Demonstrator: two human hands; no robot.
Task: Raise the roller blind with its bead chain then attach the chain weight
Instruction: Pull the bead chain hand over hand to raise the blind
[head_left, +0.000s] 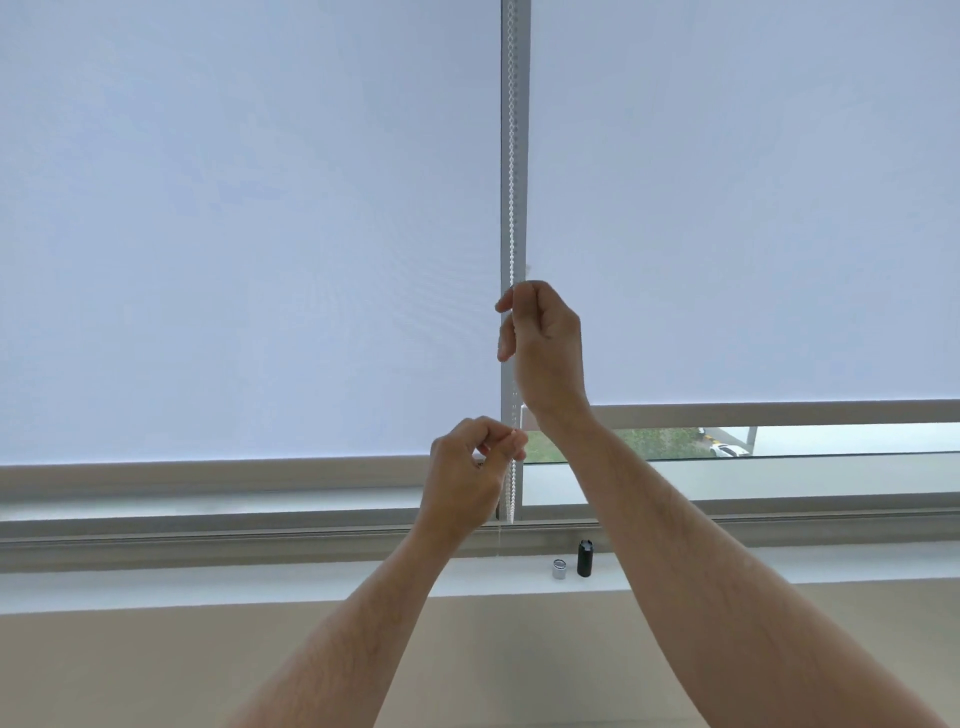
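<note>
Bead chain (512, 156) hangs at centre mullion; right hand (540, 338) pinches it, left hand (470, 467) at its 7 o'clock pinches it lower. Black weight (584, 558) and silver cap (559, 569) on sill (311, 587), no readable text

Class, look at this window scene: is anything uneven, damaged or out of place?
The right blind hangs higher than the left blind, so their bottom edges are uneven. Nothing looks damaged; both hands hold the bead chain.
</note>
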